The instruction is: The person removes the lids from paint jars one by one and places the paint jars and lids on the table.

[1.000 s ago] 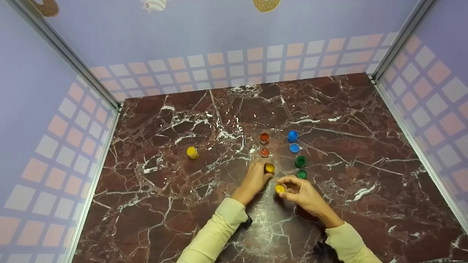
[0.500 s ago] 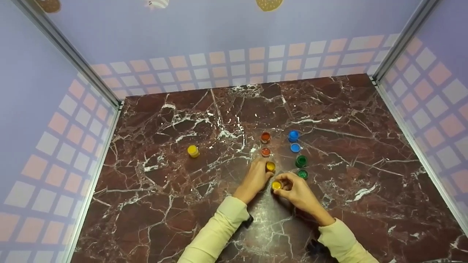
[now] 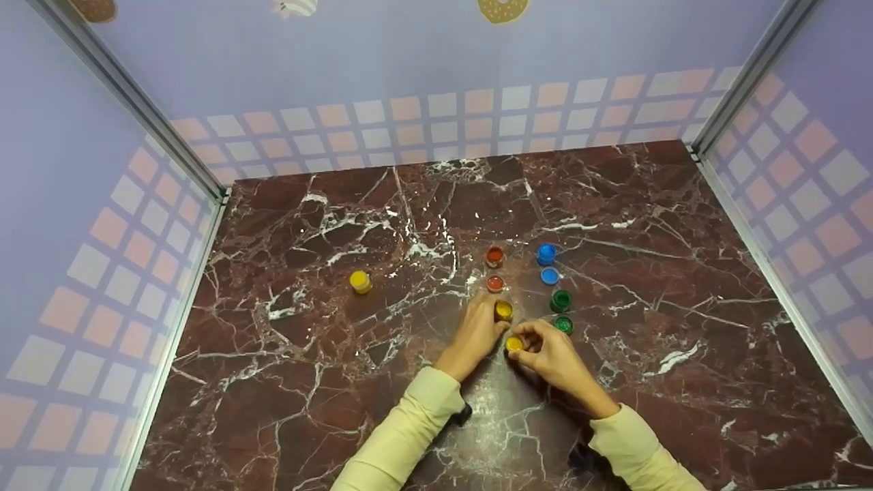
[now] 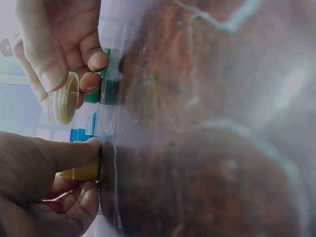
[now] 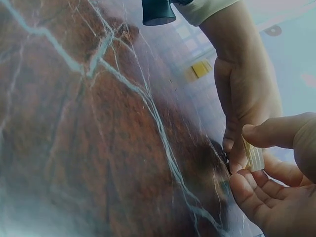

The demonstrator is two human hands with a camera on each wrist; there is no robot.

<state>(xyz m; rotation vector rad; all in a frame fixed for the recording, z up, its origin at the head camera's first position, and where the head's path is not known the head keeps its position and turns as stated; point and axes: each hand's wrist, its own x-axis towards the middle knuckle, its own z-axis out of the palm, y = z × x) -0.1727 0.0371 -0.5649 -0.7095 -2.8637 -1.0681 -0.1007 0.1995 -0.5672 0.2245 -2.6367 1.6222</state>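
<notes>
My left hand (image 3: pixel 476 332) grips a small uncapped jar of dark yellow paint (image 3: pixel 503 311) standing on the table. In the left wrist view, thumb and fingers press the sides of this yellow jar (image 4: pixel 85 172). My right hand (image 3: pixel 554 352) pinches a round yellow lid (image 3: pixel 514 344) just in front of that jar. The left wrist view shows the lid (image 4: pixel 63 99) on edge between thumb and fingers, raised off the table. In the right wrist view the lid (image 5: pixel 253 154) is tilted, its ridged side showing.
Open jars of red (image 3: pixel 495 256), blue (image 3: pixel 546 254) and green paint (image 3: pixel 560 300) stand beyond my hands. In front of each lies its lid: red (image 3: pixel 494 283), blue (image 3: pixel 550 275), green (image 3: pixel 563 325). A capped yellow jar (image 3: pixel 360 281) stands to the left. Patterned walls enclose the marble-look table (image 3: pixel 286 382).
My right hand has moved slightly left and away from me with the yellow lid, closer to the yellow jar. My left hand still grips the jar in nearly the same place.
</notes>
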